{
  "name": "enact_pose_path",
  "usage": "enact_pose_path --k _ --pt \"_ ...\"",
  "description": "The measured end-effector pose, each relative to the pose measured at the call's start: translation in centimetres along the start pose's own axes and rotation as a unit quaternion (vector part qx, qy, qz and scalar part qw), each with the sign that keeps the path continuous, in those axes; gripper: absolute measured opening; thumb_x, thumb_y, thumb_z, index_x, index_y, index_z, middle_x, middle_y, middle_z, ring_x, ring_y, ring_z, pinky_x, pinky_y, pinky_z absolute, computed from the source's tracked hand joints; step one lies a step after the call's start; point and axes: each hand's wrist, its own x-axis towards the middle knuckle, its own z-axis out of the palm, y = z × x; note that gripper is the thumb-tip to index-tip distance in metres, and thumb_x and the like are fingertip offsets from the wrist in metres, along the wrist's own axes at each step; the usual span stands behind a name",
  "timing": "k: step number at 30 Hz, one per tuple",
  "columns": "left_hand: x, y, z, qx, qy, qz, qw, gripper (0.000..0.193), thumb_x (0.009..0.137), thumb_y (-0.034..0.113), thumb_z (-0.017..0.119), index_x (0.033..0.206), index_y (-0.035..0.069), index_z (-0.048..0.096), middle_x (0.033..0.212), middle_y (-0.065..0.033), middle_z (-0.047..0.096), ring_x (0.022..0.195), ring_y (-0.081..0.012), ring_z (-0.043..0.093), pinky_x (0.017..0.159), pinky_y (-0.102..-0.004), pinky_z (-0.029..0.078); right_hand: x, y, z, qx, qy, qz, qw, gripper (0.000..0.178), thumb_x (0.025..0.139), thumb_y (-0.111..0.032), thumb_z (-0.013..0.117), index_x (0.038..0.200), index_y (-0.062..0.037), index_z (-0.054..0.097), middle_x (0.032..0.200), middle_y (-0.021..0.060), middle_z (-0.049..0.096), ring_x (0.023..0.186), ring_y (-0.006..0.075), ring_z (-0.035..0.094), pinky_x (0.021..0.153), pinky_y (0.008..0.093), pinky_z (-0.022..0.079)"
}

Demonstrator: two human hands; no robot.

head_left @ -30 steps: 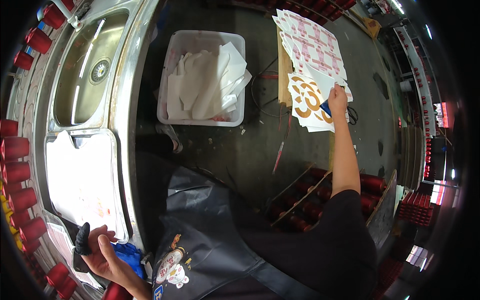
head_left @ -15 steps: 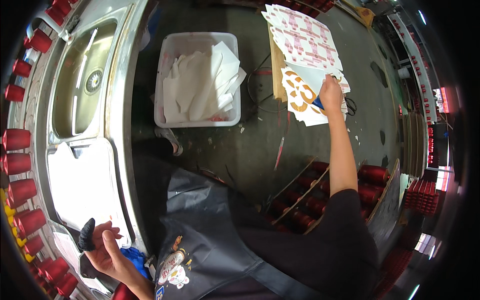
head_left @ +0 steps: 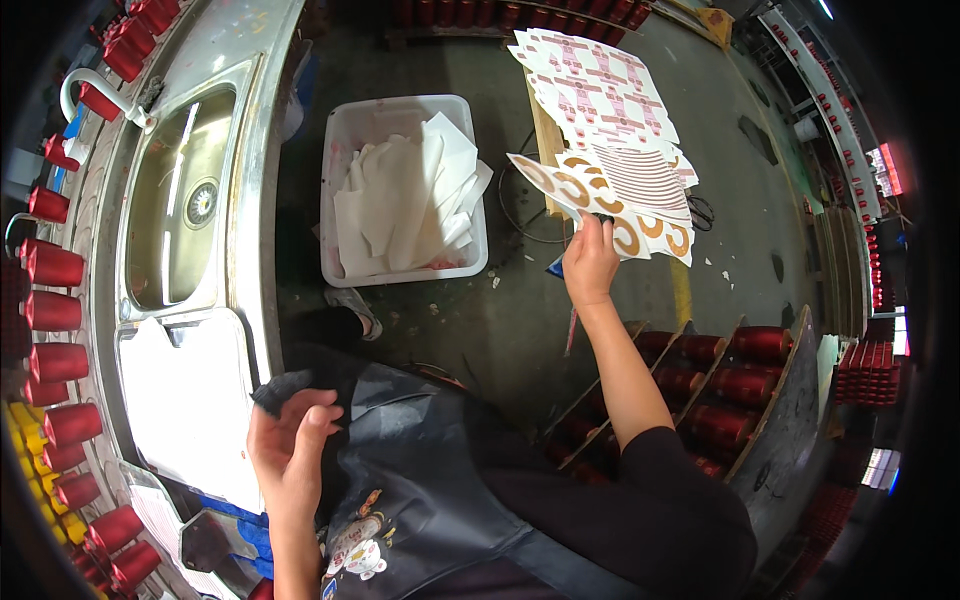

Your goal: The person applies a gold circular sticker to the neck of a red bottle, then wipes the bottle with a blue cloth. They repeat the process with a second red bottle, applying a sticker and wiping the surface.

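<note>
My right hand [head_left: 592, 262] is closed on the near edge of a white sheet printed with gold curved shapes [head_left: 568, 185], whose left end is lifted off the pile. Beside that hand shows a small blue thing [head_left: 556, 267]; I cannot tell whether I hold it. Beyond the gold sheet lie a sheet with brown stripes [head_left: 640, 182] and sheets with pink patterns [head_left: 600, 85]. My left hand [head_left: 295, 450] is open and empty near my apron, its fingers loosely bent and a black cover on at least one finger.
A white tub [head_left: 328, 190] of crumpled paper stands on the floor ahead. To the left are a steel sink [head_left: 150, 230] and a white tray [head_left: 185, 400], with red cups [head_left: 55, 312] alongside. Red cups in a divided crate [head_left: 720, 420] stand at the right; black-handled scissors [head_left: 703, 213] lie by the sheets.
My right hand has moved left and nearer, and the gold-patterned sheet's left end is now raised. The striped sheet has come into sight. My left hand has moved right, away from the tray.
</note>
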Motion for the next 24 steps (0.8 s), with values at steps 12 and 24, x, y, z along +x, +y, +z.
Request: enact_pose_path --k 12,24 --pt "6.1 -1.4 4.4 -0.310 -0.178 -0.198 0.913 0.064 0.099 0.045 0.061 0.142 0.004 0.038 0.149 -0.0300 0.043 0.134 -0.0423 0.050 0.108 -0.0569 0.044 1.1 -12.0 -8.1 0.220 -0.032 -0.093 0.970 0.026 0.084 0.002 0.061 0.109 -0.0025 0.068 0.083 0.0103 0.062 0.067 0.0311 0.056 0.061 0.0404 0.048" --pt "5.5 -2.9 4.8 -0.154 -0.025 -0.210 0.965 0.054 0.083 -0.002 0.057 0.136 -0.007 0.048 0.122 -0.0178 0.060 0.112 -0.0308 0.062 0.092 -0.0408 0.053 -4.2 -10.2 -7.2 0.312 -0.283 -0.099 0.902 0.035 0.084 -0.031 0.080 0.112 -0.0112 0.072 0.084 0.0080 0.062 0.077 0.0267 0.059 0.069 0.0369 0.051"
